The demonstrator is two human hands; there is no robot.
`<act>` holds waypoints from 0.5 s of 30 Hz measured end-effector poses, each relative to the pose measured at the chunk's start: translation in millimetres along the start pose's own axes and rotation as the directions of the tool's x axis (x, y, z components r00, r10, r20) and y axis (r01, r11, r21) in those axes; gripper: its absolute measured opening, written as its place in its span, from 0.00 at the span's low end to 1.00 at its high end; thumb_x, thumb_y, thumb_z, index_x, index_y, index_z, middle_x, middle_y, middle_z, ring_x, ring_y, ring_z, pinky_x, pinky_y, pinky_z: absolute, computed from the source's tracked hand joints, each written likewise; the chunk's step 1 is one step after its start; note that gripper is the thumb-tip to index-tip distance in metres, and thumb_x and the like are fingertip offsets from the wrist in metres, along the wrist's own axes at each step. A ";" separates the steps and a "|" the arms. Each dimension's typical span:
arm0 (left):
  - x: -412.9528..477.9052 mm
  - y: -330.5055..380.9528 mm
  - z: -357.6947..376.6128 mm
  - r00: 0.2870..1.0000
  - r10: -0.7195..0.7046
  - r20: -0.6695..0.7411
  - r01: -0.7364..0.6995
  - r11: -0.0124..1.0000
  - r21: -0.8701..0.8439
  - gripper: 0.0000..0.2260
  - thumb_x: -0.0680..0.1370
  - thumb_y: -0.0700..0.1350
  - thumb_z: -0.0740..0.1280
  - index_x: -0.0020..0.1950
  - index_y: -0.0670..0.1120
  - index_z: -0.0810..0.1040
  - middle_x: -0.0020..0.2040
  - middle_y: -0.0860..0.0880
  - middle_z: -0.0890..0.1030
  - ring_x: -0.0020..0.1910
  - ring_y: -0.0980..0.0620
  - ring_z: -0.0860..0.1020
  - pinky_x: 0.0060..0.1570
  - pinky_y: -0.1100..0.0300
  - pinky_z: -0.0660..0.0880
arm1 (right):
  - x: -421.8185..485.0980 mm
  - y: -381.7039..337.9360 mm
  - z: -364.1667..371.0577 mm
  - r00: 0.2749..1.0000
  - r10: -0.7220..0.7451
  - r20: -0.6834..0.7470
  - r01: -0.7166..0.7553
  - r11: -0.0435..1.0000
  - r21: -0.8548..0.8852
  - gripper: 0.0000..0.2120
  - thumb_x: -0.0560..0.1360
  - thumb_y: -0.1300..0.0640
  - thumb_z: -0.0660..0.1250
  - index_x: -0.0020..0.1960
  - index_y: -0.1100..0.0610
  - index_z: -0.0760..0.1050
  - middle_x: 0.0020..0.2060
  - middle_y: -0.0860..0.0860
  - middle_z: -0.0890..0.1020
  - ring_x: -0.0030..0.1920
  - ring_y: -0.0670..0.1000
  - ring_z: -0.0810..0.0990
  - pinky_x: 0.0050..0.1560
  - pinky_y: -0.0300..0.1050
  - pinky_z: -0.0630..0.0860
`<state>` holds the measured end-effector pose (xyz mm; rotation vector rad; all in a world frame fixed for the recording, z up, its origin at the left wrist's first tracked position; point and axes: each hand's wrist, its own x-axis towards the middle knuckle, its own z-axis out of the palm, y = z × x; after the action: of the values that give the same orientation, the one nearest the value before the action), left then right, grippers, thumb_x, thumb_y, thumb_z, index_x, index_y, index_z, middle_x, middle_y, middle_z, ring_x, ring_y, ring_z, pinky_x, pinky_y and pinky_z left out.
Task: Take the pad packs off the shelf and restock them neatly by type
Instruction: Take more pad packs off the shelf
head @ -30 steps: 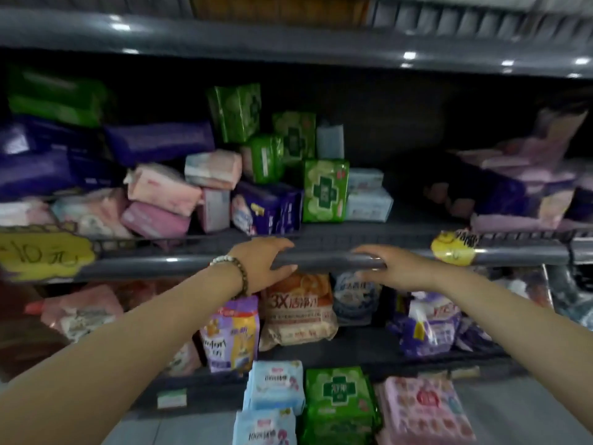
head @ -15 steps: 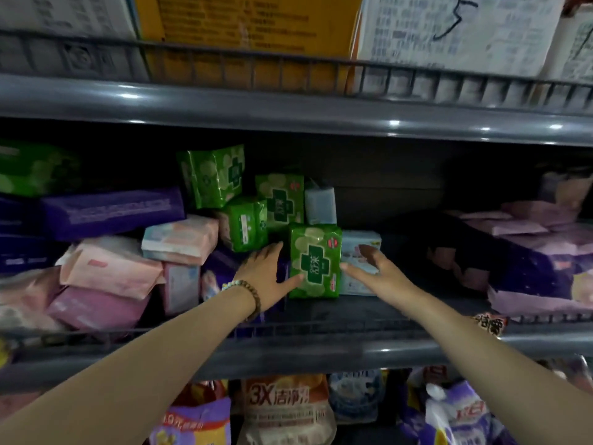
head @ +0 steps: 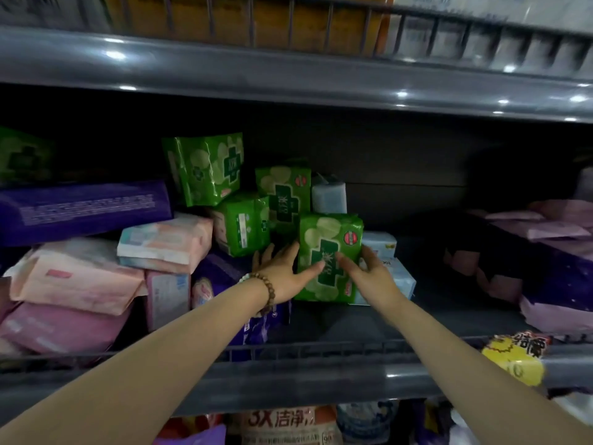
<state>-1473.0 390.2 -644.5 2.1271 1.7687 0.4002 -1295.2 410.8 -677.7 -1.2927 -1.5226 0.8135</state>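
**Green pack gripped by both hands at mid-shelf**

A green pack (head: 327, 252) is seen standing upright near the middle of the shelf (head: 288, 374), set back from the front rail. It is gripped from both sides. The left hand (head: 285, 274) is placed at the pack's left edge, its thumb laid across the printed front and its fingers spread along the side. The right hand (head: 369, 274) is placed at the right edge, with the thumb pressed on the front and the fingers curled round the side. A bead bracelet (head: 266, 290) is worn on the left wrist.

Three more green packs are stacked behind and to the left: a tilted green pack (head: 205, 168) at the top, an upright one (head: 284, 194) beside it, and one turned side-on (head: 242, 224) below. A small pale pack (head: 329, 194) is stood just right of these. Pale blue packs (head: 401, 281) are piled directly behind the right hand (partly hidden by it).

Further left, pink packs (head: 73, 284) are heaped loosely under a long purple pack (head: 83, 210). A dark purple pack (head: 224, 274) is lying beneath the left wrist. At the far right, a mixed pink and purple pile (head: 552, 277) is left in shadow. A yellow price tag (head: 513, 361) is fixed to the rail.
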 end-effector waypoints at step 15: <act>-109.3 42.6 8.1 0.820 0.532 -0.213 -0.573 0.750 -0.330 0.27 0.77 0.62 0.58 0.72 0.71 0.49 0.73 0.54 0.59 0.70 0.57 0.62 0.68 0.60 0.64 | -126.7 -25.3 -74.3 0.993 0.081 -0.085 -0.032 0.884 0.467 0.59 0.48 0.31 0.79 0.72 0.51 0.61 0.62 0.52 0.79 0.59 0.51 0.80 0.60 0.54 0.76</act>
<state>-1451.8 275.1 -633.0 2.3192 0.9413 0.9427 -1234.7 275.7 -659.9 -1.0036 -1.1187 1.0585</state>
